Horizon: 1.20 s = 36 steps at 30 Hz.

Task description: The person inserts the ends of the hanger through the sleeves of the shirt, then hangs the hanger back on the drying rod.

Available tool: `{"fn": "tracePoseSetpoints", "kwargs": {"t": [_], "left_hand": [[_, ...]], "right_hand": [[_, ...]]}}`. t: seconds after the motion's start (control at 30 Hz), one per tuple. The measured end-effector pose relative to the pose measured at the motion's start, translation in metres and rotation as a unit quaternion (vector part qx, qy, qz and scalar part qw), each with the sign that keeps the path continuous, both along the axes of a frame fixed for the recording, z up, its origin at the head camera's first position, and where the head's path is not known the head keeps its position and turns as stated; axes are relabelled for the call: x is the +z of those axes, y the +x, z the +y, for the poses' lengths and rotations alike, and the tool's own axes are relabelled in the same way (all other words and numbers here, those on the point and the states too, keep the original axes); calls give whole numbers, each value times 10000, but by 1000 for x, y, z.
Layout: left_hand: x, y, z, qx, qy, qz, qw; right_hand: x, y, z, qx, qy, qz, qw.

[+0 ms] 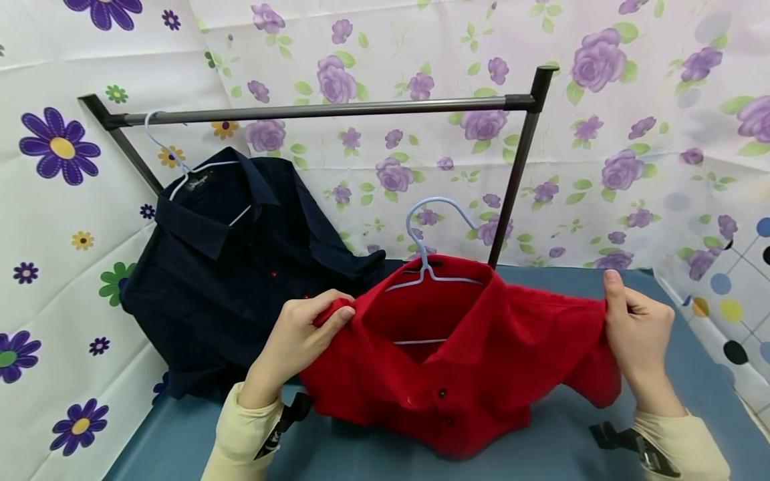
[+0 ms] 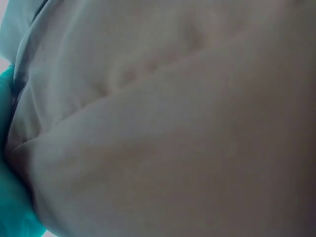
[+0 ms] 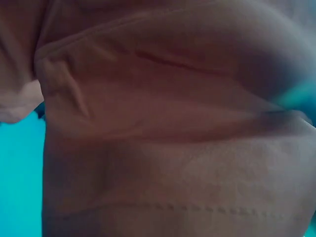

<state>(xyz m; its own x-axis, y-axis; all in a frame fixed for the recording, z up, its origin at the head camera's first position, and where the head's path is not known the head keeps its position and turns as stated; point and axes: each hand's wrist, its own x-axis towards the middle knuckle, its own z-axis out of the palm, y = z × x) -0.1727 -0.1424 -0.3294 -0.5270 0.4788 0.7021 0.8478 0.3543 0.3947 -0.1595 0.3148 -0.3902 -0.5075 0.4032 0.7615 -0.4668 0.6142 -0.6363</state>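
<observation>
A red short-sleeved shirt point(image 1: 481, 374) with dark buttons is held up over the blue-grey table, spread between both hands. Inside its open collar sits a light blue hanger point(image 1: 425, 257), its hook standing free above the neck. My left hand point(image 1: 297, 334) pinches the shirt near the shoulder on the left, thumb on top. At the far right, my right hand point(image 1: 640, 327) grips the end of the other sleeve, thumb pointing up. In both wrist views the shirt's cloth fills most of the picture, with a stitched sleeve hem point(image 3: 197, 208) showing in the right one.
Behind stands a dark metal rack point(image 1: 337, 109). From its left end a navy shirt point(image 1: 240, 267) hangs on a second hanger point(image 1: 186, 170). The blue-grey table point(image 1: 680, 374) lies below, and flowered sheets point(image 1: 385, 40) line the back and left.
</observation>
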Motion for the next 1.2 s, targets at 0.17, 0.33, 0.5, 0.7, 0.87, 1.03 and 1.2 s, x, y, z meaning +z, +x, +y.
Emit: {"fn": "tracePoseSetpoints", "kwargs": {"t": [0.17,0.33,0.5,0.7,0.87,1.03,1.2], "left_hand": [[-1,-2,-1,-30,68,26,10000],[-3,-3,0,-11,48,-191,9998],[-5,-3,3,-45,1,-301,9995],[-4,-3,8,-81,4,-265,9996],[-4,-5,8,-61,-59,-232,9997],[0,-4,6,-87,-60,-182,9998],[4,-4,2,-58,-31,-65,10000]], "right_hand": [[-10,-2,7,-140,-59,-864,9961],[-12,-1,10,-179,-33,-1857,9824],[-2,5,9,226,-124,-2327,9722],[15,16,-8,1646,1005,-1204,9738],[19,16,-24,2494,2080,-313,9453],[15,14,-31,2523,2062,-35,9454],[11,14,-29,2372,1748,145,9555]]}}
